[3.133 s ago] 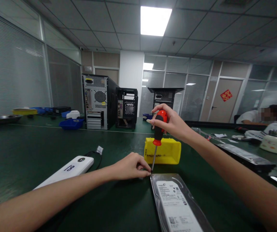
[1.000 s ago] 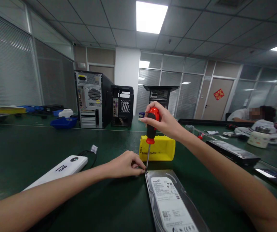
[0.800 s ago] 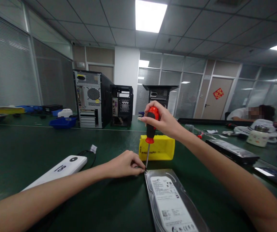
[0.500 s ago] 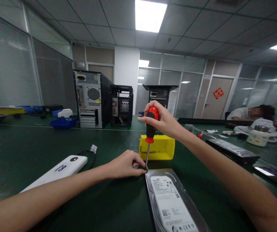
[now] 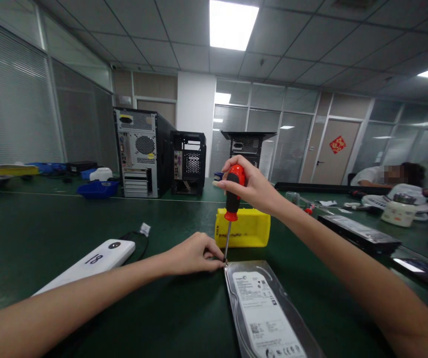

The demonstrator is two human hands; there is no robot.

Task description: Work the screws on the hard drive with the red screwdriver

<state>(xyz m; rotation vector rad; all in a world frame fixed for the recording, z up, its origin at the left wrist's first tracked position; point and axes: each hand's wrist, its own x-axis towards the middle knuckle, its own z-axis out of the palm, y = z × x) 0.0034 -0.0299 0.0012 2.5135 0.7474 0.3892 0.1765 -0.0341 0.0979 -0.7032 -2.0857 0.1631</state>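
Note:
Upright in my right hand (image 5: 249,184) is a red and black screwdriver (image 5: 232,196), its handle gripped between thumb and fingers. The metal shaft runs down to the far left corner of a silver hard drive (image 5: 266,308) with a white label, lying flat on the green table. At that same corner, my left hand (image 5: 195,253) pinches with thumb and fingertips close around the screwdriver's tip. Whatever small part the left fingers may hold there is too small to make out. Just behind the drive, a yellow plastic bin (image 5: 251,228) rests on its side.
A white power bank marked 18 (image 5: 90,263) lies at left, partly behind my left forearm. Computer cases (image 5: 143,154) stand farther back beside a blue tray (image 5: 97,189). At right are another hard drive (image 5: 359,231), a phone (image 5: 423,271) and a white jar (image 5: 398,211). A person (image 5: 371,175) sits beyond.

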